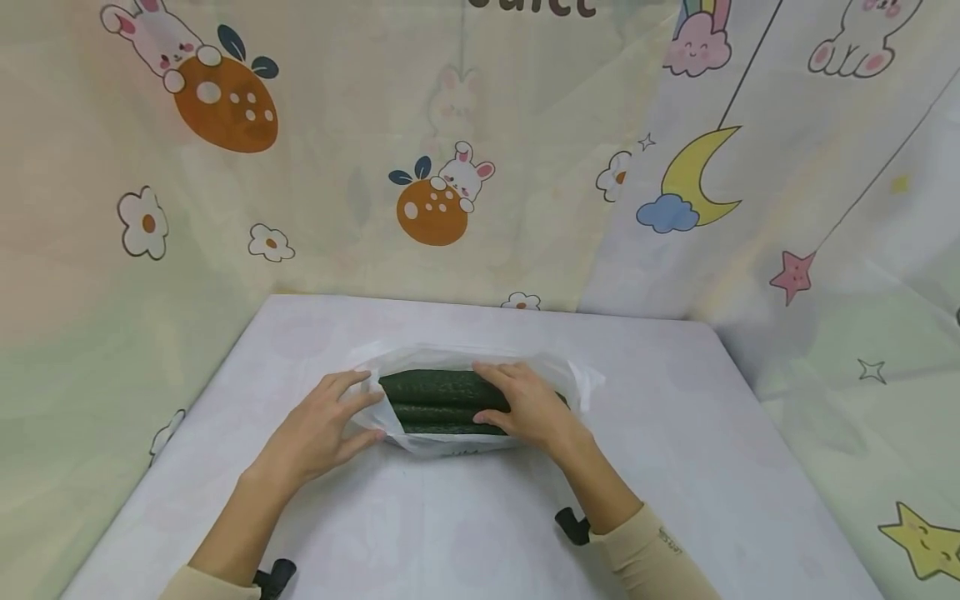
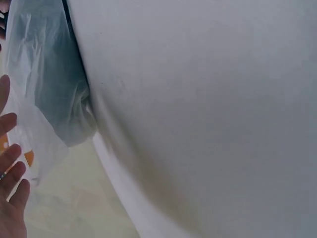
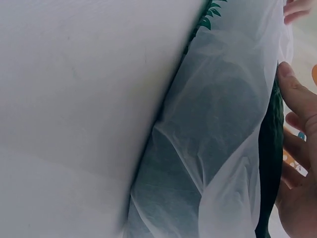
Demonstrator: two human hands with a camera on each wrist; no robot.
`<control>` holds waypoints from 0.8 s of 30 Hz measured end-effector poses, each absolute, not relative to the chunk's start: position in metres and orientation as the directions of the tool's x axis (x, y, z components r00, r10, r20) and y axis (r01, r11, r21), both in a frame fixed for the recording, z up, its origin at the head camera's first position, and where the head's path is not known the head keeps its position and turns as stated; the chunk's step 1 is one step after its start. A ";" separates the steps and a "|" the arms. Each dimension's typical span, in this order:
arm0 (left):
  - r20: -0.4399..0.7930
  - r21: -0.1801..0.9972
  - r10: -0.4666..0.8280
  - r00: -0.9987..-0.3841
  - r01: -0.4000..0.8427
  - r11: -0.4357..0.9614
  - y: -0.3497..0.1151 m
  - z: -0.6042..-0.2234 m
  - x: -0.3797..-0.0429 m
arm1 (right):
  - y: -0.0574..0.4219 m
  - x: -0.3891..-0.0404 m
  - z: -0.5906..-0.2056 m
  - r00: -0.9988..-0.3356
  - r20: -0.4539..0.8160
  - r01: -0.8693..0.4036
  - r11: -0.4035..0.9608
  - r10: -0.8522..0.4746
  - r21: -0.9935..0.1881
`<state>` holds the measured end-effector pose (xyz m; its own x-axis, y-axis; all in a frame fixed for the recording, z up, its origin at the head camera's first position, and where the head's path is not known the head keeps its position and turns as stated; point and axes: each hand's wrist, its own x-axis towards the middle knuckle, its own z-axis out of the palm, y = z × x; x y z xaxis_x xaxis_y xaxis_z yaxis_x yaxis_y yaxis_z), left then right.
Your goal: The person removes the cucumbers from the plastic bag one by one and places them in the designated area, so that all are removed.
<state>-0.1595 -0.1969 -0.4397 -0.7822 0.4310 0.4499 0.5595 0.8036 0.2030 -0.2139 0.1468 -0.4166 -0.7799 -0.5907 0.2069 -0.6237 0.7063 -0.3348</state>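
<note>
Dark green cucumbers (image 1: 435, 388) lie side by side in a thin white plastic bag (image 1: 442, 445), whose open side faces up. My right hand (image 1: 534, 407) lies across their right part, thumb on the near side and fingers over the far side, gripping the rear cucumber. The right wrist view shows the thumb against a cucumber (image 3: 271, 148) above the bag's wall (image 3: 218, 94). At the bag's left end is my left hand (image 1: 322, 425), fingers spread and fingertips at the plastic. In the left wrist view, those fingers (image 2: 11, 157) stay apart beside the bag (image 2: 54, 74).
A white-covered table (image 1: 480, 533) carries the bag near its middle. Behind it hangs a cartoon-printed curtain (image 1: 337, 167), which also runs along both sides. A black wrist mount (image 1: 573, 527) sits on the right wrist, another (image 1: 277, 577) on the left.
</note>
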 end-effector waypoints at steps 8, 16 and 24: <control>0.474 0.309 0.410 -0.779 0.583 0.751 -0.206 -0.452 -0.164 | 0.148 -0.218 -0.422 -0.759 0.221 -0.648 0.681 -0.612 -0.340; 0.542 0.237 0.442 -0.714 0.635 0.735 -0.208 -0.459 -0.173 | 0.146 -0.220 -0.422 -0.757 0.236 -0.651 0.681 -0.609 -0.336; 0.527 0.214 0.474 -0.705 0.651 0.729 -0.206 -0.463 -0.177 | 0.146 -0.225 -0.423 -0.755 0.250 -0.654 0.670 -0.606 -0.350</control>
<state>-0.1768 -0.2064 -0.4627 -0.7049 0.4743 0.5275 0.6506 0.7285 0.2144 -0.2250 0.1457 -0.4232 -0.7549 -0.6064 0.2498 -0.6543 0.6702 -0.3503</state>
